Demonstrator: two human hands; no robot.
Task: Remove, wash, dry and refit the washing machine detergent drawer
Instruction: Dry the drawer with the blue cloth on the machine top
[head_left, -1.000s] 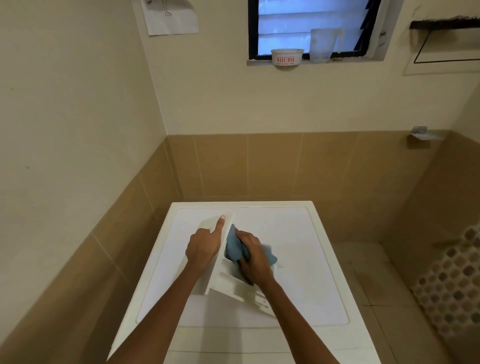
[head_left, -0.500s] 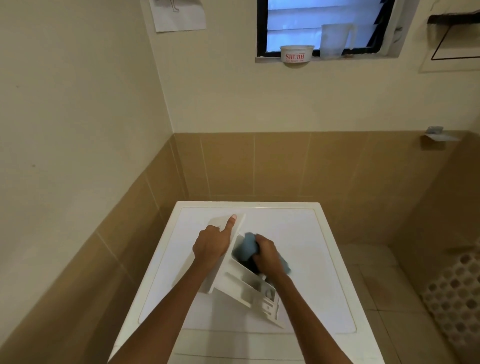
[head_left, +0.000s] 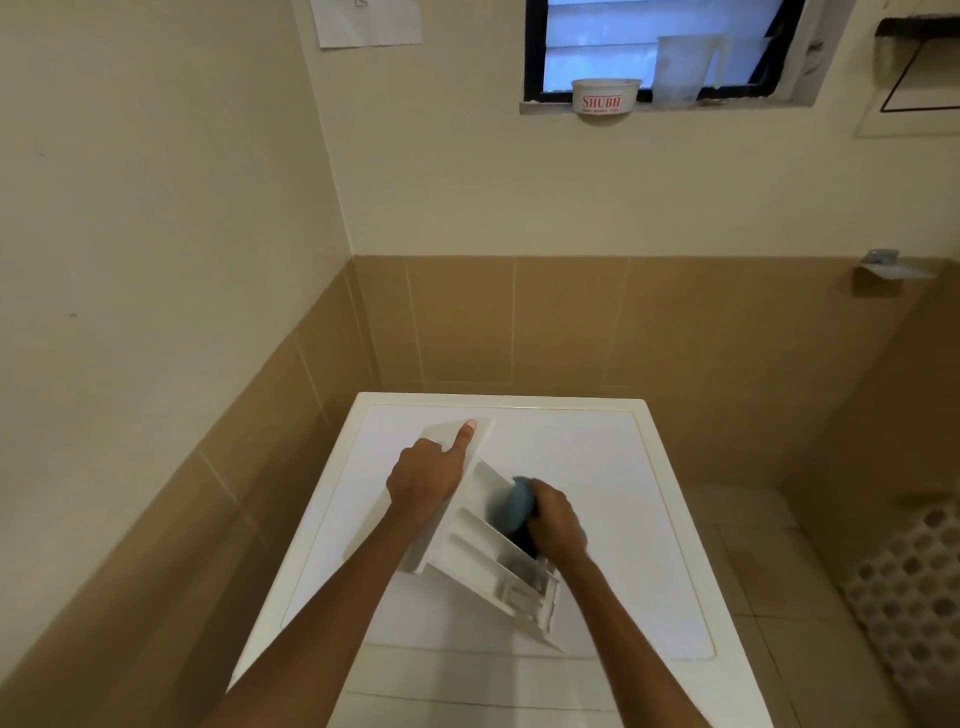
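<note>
Fingers of left hand (head_left: 423, 480) clamped on front panel of detergent drawer (head_left: 483, 545), forefinger stretched along its top edge. Right hand (head_left: 556, 522) bunched round blue cloth (head_left: 514, 506), pressed into compartment just beside. Drawer atop washing machine (head_left: 597, 467). Judged light, rigid, slippery; best held by panel.

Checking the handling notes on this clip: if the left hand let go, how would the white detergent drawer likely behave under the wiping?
The drawer looks like thin moulded plastic, so probably stiff but light. It lies on the smooth washing machine top, so it would likely slide or twist as the right hand pushes the blue cloth inside. The left hand appears to brace its front panel.
</note>
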